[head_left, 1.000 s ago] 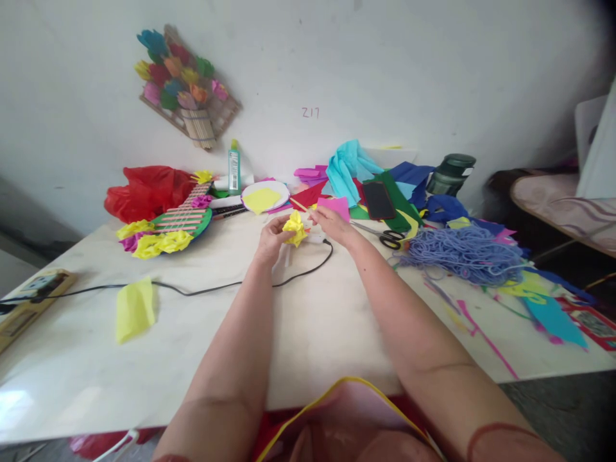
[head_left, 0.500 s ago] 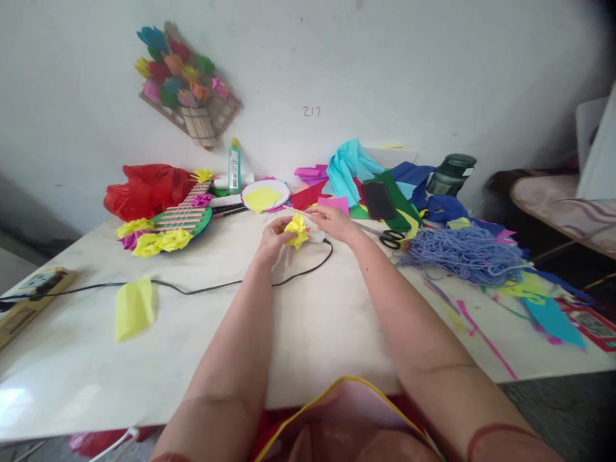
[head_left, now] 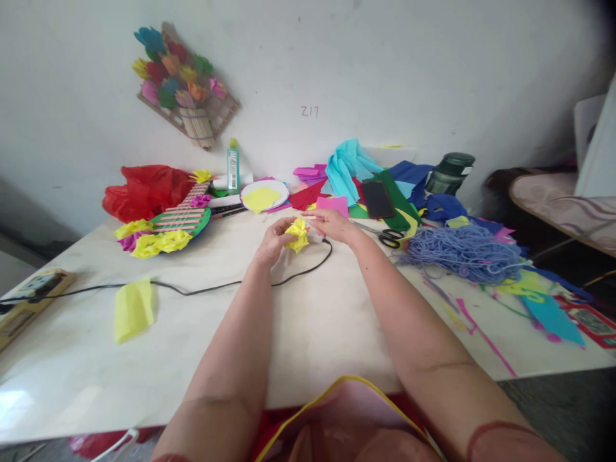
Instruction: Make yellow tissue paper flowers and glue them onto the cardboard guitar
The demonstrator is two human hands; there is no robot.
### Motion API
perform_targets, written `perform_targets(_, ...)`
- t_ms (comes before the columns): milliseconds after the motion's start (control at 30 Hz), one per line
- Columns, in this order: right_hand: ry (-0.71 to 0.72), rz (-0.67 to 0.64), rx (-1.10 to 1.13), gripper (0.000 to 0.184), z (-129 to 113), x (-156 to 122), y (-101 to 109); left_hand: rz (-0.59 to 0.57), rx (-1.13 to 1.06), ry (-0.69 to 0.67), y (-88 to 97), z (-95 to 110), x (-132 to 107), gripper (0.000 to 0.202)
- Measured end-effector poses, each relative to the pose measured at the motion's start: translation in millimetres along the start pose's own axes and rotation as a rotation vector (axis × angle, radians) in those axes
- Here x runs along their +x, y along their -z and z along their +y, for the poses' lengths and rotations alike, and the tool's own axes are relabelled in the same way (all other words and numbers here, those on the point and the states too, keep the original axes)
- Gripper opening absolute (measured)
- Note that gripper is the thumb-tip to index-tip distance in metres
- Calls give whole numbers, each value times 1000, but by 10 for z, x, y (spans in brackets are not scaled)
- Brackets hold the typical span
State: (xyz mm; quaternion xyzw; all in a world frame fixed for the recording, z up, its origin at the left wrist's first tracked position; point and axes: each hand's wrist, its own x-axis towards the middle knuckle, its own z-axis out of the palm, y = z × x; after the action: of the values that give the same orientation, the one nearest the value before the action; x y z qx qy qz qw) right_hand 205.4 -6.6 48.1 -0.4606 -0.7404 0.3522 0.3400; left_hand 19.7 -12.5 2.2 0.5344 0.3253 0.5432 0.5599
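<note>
Around the middle of the counter (head_left: 192, 366), nearer its back edge than its front, your left hand (head_left: 274, 240) pinches the crumpled yellow flower (head_left: 298, 235) between thumb and fingers. Your right hand (head_left: 332, 226) is close on the flower's right, fingers drawn narrow; whether they grip something thin can't be made out. Squeeze too hard and the flower's folds could flatten; pull unevenly and the paper might tear. The black cord (head_left: 185, 294) loops just in front of your hands from the left edge, so a forearm catching it could drag the partly hidden white thing at its end. Scissors (head_left: 391, 239) lie just right of your right wrist, with a tangle of yarn (head_left: 462, 253) beyond them toward the right edge; both could snag a sleeve. Along the back edge, a plate (head_left: 285, 191), phone (head_left: 378, 199) and bottle (head_left: 233, 170) limit your forward reach.
</note>
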Motion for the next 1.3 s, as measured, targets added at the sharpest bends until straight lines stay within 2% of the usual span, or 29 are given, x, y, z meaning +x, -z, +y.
perform_targets(400,-32,-28,-2,40,-44,-29,29,-26,4,19,24,-5,-6,41)
perform_targets(600,29,-39,-20,39,-21,-17,27,-17,-67,65,28,21,-13,37)
perform_targets(867,124,11,-12,34,-20,-5,0,-81,-242,120,23,97,-53,37)
perform_targets(1300,94,-11,-10,33,-105,-45,-71,7,-88,138,-11,85,-24,28)
